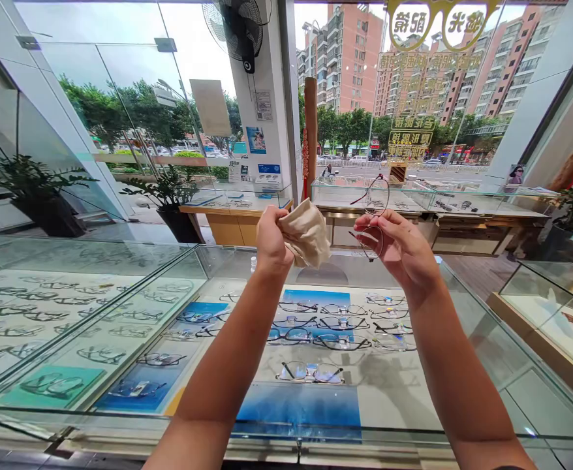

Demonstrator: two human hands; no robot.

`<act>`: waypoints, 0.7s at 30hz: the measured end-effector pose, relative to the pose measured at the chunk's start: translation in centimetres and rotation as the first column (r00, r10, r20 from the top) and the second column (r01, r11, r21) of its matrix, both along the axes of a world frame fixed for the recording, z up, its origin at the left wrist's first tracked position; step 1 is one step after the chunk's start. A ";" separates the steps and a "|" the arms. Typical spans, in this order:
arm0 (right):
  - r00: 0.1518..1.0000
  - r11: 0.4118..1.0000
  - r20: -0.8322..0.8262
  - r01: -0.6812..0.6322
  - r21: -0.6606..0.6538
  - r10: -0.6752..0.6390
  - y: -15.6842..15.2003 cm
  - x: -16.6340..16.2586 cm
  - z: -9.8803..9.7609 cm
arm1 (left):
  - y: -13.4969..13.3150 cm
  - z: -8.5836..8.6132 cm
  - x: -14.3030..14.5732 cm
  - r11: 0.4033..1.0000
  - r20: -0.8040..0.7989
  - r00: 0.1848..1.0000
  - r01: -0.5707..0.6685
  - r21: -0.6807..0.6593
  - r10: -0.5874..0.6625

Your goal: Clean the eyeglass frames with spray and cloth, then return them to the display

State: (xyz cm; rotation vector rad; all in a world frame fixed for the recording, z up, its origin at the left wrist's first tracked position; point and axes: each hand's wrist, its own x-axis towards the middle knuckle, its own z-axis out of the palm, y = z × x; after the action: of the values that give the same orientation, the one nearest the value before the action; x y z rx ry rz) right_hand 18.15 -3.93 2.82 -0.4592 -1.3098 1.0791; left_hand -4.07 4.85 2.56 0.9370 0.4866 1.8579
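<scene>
My left hand [273, 241] is closed around a crumpled beige cloth [307, 234], which hangs out past the fingers on the right. Thin-rimmed eyeglasses [388, 190] are pinched in my right hand [408, 251], turned on end with one lens above the other. The fingers grip near the middle of the frame, and the temples point left. Cloth and glasses are apart, both held up over a glass display case [384, 418]. Inside the case, below my arms, lie several rows of eyeglasses [310, 372].
Another glass case [71, 261] with many frames adjoins on the left. A lower case [555, 313] stands at right. Further back are window display cases [463, 196], a wooden cabinet [235, 225], potted plants [169, 196] and a wall fan [235, 29].
</scene>
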 end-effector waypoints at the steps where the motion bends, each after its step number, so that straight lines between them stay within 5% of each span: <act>1: 1.000 1.000 0.018 -0.001 0.008 0.001 0.0 0.1 0.0 | -0.3 0.1 -0.2 0.998 -0.071 0.997 0.012 0.065 -0.008; 3: 0.998 0.999 0.064 0.017 0.028 -0.019 0.0 0.3 0.0 | -1.1 0.3 -0.6 0.977 -0.242 0.970 0.020 0.213 0.033; 5: 0.991 0.997 0.121 0.052 0.059 -0.059 0.0 0.5 0.0 | -2.1 0.5 -0.8 0.924 -0.411 0.889 -0.035 0.381 0.204; 8: 0.971 0.990 0.217 0.077 0.116 -0.101 0.0 0.9 0.0 | -3.3 0.8 -1.0 0.760 -0.528 0.673 -0.079 0.645 0.518; 11: 0.943 0.984 0.313 0.065 0.166 -0.115 -0.2 1.3 0.1 | -4.0 0.9 -1.1 0.582 -0.509 0.502 0.015 0.813 0.699; 15: 0.894 0.971 0.416 0.077 0.225 -0.168 -0.7 1.4 0.3 | -4.3 0.8 -0.5 0.369 -0.354 0.370 0.031 0.929 0.859; 18: 0.865 0.960 0.457 0.091 0.263 -0.208 -1.0 1.3 0.5 | -4.2 0.5 0.1 0.297 -0.278 0.320 -0.011 0.955 0.906; 21: 0.842 0.949 0.480 0.113 0.293 -0.248 -1.3 1.3 0.6 | -3.9 0.1 0.4 0.295 -0.267 0.313 -0.047 0.954 0.911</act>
State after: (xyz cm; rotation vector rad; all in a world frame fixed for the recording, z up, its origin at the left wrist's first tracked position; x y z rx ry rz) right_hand 19.45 -5.19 3.38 -0.6922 -1.8083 0.6279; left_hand -3.69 0.92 2.66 2.8114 0.4997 2.2051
